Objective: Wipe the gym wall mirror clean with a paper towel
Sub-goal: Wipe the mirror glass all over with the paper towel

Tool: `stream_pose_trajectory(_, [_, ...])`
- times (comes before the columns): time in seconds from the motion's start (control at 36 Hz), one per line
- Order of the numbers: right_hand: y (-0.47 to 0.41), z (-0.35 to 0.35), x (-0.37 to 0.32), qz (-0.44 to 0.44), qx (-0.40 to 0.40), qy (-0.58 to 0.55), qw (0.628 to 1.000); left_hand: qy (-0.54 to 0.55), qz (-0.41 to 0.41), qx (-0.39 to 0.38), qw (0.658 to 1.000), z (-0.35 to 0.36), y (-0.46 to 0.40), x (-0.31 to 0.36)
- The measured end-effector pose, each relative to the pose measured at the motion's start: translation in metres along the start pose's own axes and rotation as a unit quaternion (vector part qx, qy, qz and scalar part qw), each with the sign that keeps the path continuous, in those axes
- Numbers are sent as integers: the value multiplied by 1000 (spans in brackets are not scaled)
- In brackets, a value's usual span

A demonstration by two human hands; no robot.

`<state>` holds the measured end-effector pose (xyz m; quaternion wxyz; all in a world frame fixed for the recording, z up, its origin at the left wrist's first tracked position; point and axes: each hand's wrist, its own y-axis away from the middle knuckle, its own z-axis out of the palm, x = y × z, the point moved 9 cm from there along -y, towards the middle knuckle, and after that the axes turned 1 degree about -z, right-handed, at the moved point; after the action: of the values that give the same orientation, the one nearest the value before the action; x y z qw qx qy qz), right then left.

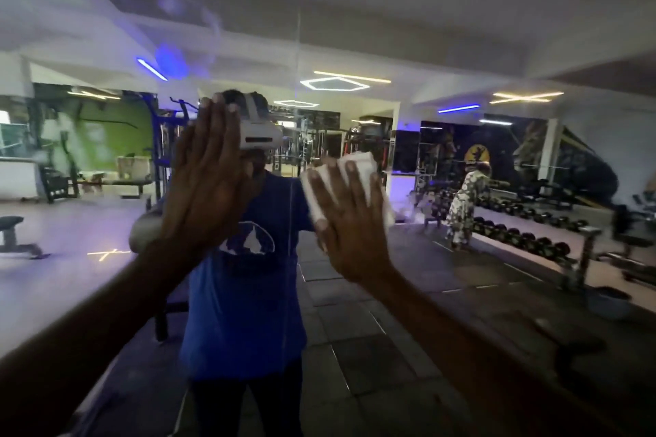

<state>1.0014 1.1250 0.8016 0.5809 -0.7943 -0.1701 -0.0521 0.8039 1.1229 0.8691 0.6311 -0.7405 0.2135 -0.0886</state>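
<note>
Right hand presses the soft, light paper towel flat-fingered on the mirror; left hand rests open, steadying.

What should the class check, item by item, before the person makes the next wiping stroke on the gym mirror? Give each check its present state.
1. Paper towel under the right hand, fingers spread over it: ok.
2. Towel folded into a pad, not trailing loose: ok.
3. Left hand open, raised flat toward the mirror, holding nothing: ok.
4. Left palm actually touching the glass, which might leave prints: cannot tell.
5. Smears left to wipe: not ok, hazy streaks show on the glass above the left hand.
6. Towel still clean enough: cannot tell, its wiping face is against the glass.
</note>
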Motion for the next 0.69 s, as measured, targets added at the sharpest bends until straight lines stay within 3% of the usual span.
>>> stream_pose_trajectory(0.06, [4,-17,68,41,18,37,998,-23,2,1,1000,4,2,-2])
stream_pose_trajectory(0.17, [14,-55,220,296,70,63,950,-52,-7,11,999,8,4,8])
stream_pose_trajectory(0.22, [17,-62,234,384,105,58,915,-53,4,11,999,14,3,29])
stream_pose_trajectory(0.28, [18,-55,200,414,124,58,900,-40,18,6,999,24,2,55])
stream_pose_trajectory(0.33, [24,-35,136,349,108,51,929,-23,17,-4,1000,35,3,77])
stream_pose_trajectory(0.39, [40,-5,69,218,45,15,975,-14,18,-9,1000,45,6,89])
stream_pose_trajectory(0.44, [62,13,36,68,-18,-7,997,-32,24,-10,999,50,10,90])
stream_pose_trajectory(0.5, [72,12,53,-58,-50,8,997,-56,32,-13,998,51,14,86])
stream_pose_trajectory(0.56, [67,-2,108,-80,-39,50,995,-64,39,-15,997,50,19,83])
stream_pose_trajectory(0.64, [54,-38,226,141,33,84,986,-67,44,-23,997,50,25,80])
stream_pose_trajectory(0.69, [57,-54,253,315,91,71,942,-68,43,-24,996,49,28,80])
